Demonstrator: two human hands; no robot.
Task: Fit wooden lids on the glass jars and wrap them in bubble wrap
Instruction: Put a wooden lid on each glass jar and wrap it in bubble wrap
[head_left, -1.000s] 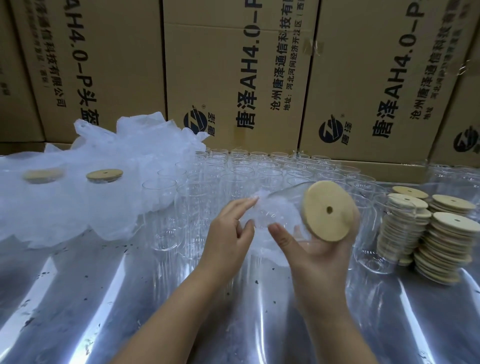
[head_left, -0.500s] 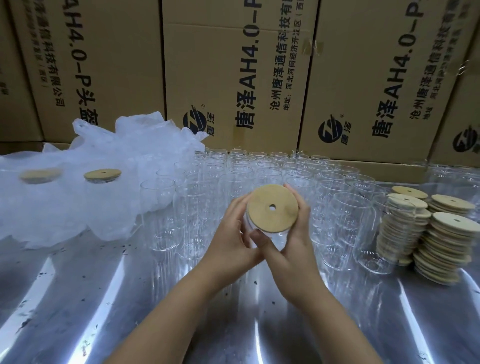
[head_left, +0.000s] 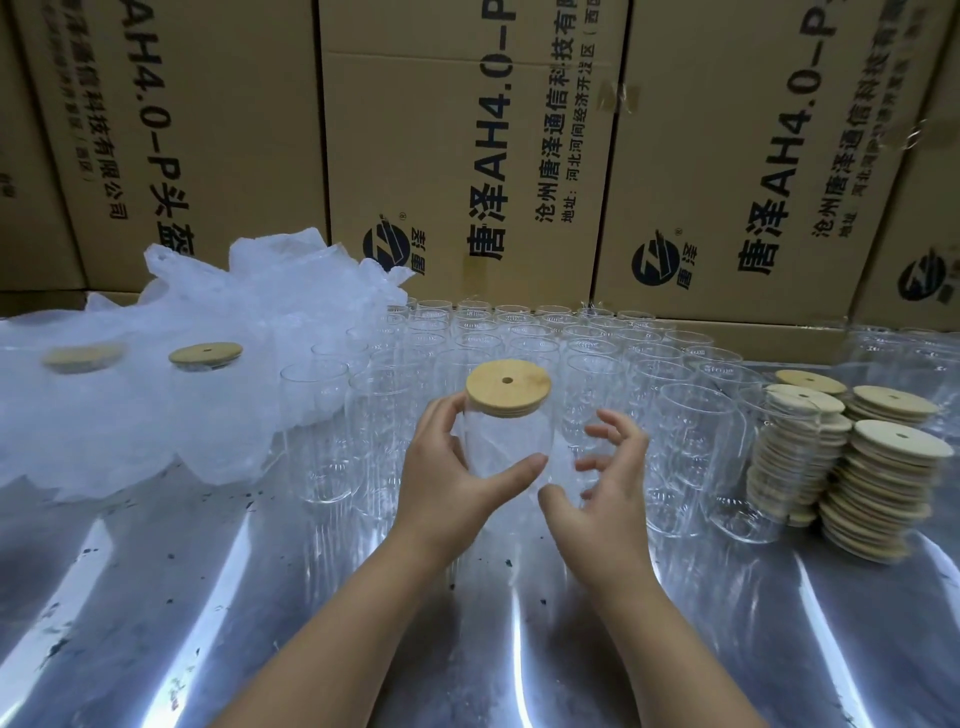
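Observation:
My left hand (head_left: 447, 478) grips a clear glass jar (head_left: 501, 447) held upright, fingers behind it and thumb across its front. A round wooden lid (head_left: 508, 387) with a small centre hole sits on the jar's mouth. My right hand (head_left: 602, 488) hovers just right of the jar with fingers spread and loosely curled, holding nothing. Several open glass jars (head_left: 571, 358) stand in rows behind. Stacks of wooden lids (head_left: 878, 467) stand at the right. Bubble wrap (head_left: 171, 374) lies heaped at the left, with two lidded jars (head_left: 205, 356) in it.
Printed cardboard boxes (head_left: 467, 156) form a wall behind the table. The shiny metal tabletop (head_left: 260, 597) stretches in front of me. More glassware (head_left: 904, 353) sits at the far right.
The lidded jar went from lying tilted in my right hand to upright in my left. My right hand has let go and drawn slightly to the right.

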